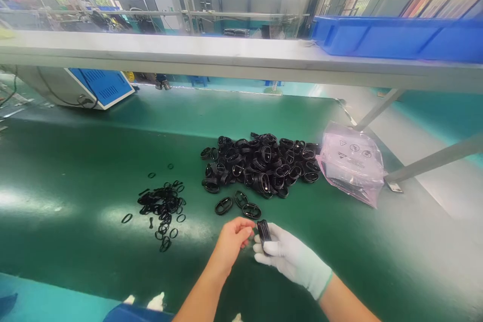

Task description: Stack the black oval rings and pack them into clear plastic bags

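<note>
"Just on the near side of the heap of coiled black cables (260, 163), what are the two hands doing?"

"The right hand (292, 256), in a white glove with a green edge at the cuff, has its thumb and fingers closed round a single coiled cable (263, 231). That coil is well apart from the heap, with its upper end tipped toward it."

"And the left hand (234, 236)?"

"Bare, with its fingers partly curled and their tips right beside the held coil. I can't tell whether they touch it, or whether something small is pinched between them."

"What else is close to the heap?"

"Three loose coils (224, 206) lie flat just in front of it, between it and the hands. To its left is a scatter of small black bands (164, 204), a few strayed from the main cluster. Just beside it on the right is a pinkish clear bag (352, 156) with printed symbols."

"And beyond the heap?"

"A pale shelf (188, 53) spans the green tabletop (94, 156) behind it, with a blue bin (407, 37) on the shelf, behind and to the right of the heap."
</note>
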The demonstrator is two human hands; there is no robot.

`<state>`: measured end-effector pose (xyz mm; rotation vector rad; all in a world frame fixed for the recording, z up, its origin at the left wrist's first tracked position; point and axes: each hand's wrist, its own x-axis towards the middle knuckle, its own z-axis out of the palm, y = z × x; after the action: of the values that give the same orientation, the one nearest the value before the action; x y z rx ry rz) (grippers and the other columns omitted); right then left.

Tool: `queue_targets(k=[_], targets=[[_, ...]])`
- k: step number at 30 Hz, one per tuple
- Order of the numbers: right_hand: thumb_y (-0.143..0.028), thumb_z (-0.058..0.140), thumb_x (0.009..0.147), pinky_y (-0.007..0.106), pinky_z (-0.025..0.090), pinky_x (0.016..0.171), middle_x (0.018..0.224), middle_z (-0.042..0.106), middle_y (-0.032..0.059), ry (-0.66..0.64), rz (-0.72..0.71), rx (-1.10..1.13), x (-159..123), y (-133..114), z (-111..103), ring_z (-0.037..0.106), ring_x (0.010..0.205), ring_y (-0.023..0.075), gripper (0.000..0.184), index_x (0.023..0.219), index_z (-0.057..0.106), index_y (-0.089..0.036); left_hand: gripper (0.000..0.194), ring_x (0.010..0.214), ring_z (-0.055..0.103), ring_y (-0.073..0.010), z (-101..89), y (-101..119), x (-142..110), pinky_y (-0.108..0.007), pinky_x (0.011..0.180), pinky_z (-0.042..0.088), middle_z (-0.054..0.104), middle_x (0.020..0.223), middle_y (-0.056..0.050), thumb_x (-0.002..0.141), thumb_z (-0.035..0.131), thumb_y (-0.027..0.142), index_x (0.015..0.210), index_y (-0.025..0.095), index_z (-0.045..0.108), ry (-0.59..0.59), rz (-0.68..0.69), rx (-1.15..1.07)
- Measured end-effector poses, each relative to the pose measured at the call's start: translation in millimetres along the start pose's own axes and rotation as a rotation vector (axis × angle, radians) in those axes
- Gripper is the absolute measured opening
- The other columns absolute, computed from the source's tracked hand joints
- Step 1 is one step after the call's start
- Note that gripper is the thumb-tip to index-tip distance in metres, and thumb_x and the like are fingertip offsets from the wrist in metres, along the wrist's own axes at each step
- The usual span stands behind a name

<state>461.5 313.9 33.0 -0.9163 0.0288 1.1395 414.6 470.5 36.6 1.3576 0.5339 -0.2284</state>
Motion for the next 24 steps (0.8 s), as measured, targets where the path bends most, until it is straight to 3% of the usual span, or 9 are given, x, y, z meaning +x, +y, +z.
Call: queue_targets(k=[3, 6, 11, 13, 16, 18, 21, 24], targets=[[-0.019, 0.068, 0.057, 0.04, 0.044, 0.082, 0.093, 0.052, 0.002, 0.138, 0.01, -0.164, 2, -3, 1, 0.056, 0.083, 0.0161, 0.047, 0.1, 0.049, -0.019, 0.028, 0.069, 0.047, -0.0102, -9.1, -3, 2, -0.023, 0.063, 0.037, 0.055, 0.084, -0.002, 0.067, 0.058, 0.023, 0.094, 0.018, 0.059, 0.046, 0.089, 0.083], [-0.016, 0.064, 0.052, 0.04, 0.044, 0.08, 0.089, 0.056, 0.0033, 0.329, -0.075, -0.545, 5, -5, 5, 0.055, 0.084, 0.0205, 0.046, 0.096, 0.05, -0.018, 0.034, 0.074, 0.05, -0.0111, -10.5, -5, 1, -0.025, 0.068, 0.039, 0.054, 0.099, -0.005, 0.074, 0.051, 0.03, 0.107, 0.02, 0.054, -0.036, 0.052, 0.055], [-0.017, 0.053, 0.058, 0.033, 0.043, 0.08, 0.097, 0.057, 0.0034, 0.4, -0.182, -0.88, 6, 3, 4, 0.055, 0.088, 0.0201, 0.046, 0.104, 0.048, -0.021, 0.046, 0.079, 0.053, -0.0132, -3.2, -6, 2, -0.027, 0.071, 0.042, 0.051, 0.107, -0.006, 0.071, 0.057, 0.032, 0.115, 0.022, 0.049, -0.188, 0.019, 0.065], [-0.017, 0.052, 0.058, 0.031, 0.042, 0.079, 0.102, 0.055, 0.0046, 0.489, -0.161, -1.005, 7, 8, -7, 0.054, 0.089, 0.02, 0.049, 0.107, 0.047, -0.021, 0.044, 0.073, 0.053, -0.0123, -4.5, -10, 7, -0.026, 0.065, 0.042, 0.054, 0.099, -0.005, 0.07, 0.057, 0.034, 0.111, 0.02, 0.051, -0.127, 0.005, 0.126], [-0.018, 0.049, 0.061, 0.033, 0.041, 0.082, 0.109, 0.05, 0.0078, 0.738, -0.131, -1.23, 13, 10, -33, 0.052, 0.093, 0.0218, 0.051, 0.112, 0.046, -0.02, 0.038, 0.065, 0.052, -0.0115, -14.2, -21, 14, -0.025, 0.06, 0.041, 0.056, 0.088, -0.004, 0.069, 0.055, 0.039, 0.1, 0.018, 0.056, 0.064, -0.005, 0.256], [-0.018, 0.049, 0.064, 0.034, 0.038, 0.087, 0.112, 0.049, 0.0094, 0.868, -0.15, -1.399, 24, 8, -47, 0.049, 0.1, 0.0241, 0.051, 0.114, 0.046, -0.02, 0.035, 0.064, 0.052, -0.0123, -22.8, -29, 17, -0.025, 0.06, 0.042, 0.058, 0.082, -0.003, 0.067, 0.056, 0.042, 0.092, 0.017, 0.059, 0.118, 0.015, 0.311], [-0.018, 0.051, 0.065, 0.037, 0.033, 0.09, 0.112, 0.052, 0.0106, 0.929, -0.169, -1.58, 50, -1, -52, 0.045, 0.105, 0.0268, 0.053, 0.117, 0.047, -0.019, 0.037, 0.066, 0.055, -0.015, -35.3, -40, 16, -0.027, 0.063, 0.043, 0.061, 0.078, -0.003, 0.065, 0.057, 0.049, 0.086, 0.019, 0.061, 0.096, 0.069, 0.372], [-0.017, 0.054, 0.064, 0.038, 0.034, 0.09, 0.115, 0.052, 0.0103, 0.929, -0.167, -1.606, 71, -9, -44, 0.044, 0.106, 0.0278, 0.063, 0.126, 0.041, -0.018, 0.041, 0.07, 0.058, -0.0184, -47.7, -53, 12, -0.029, 0.065, 0.045, 0.064, 0.077, -0.003, 0.063, 0.055, 0.056, 0.084, 0.022, 0.062, 0.136, 0.088, 0.43]])
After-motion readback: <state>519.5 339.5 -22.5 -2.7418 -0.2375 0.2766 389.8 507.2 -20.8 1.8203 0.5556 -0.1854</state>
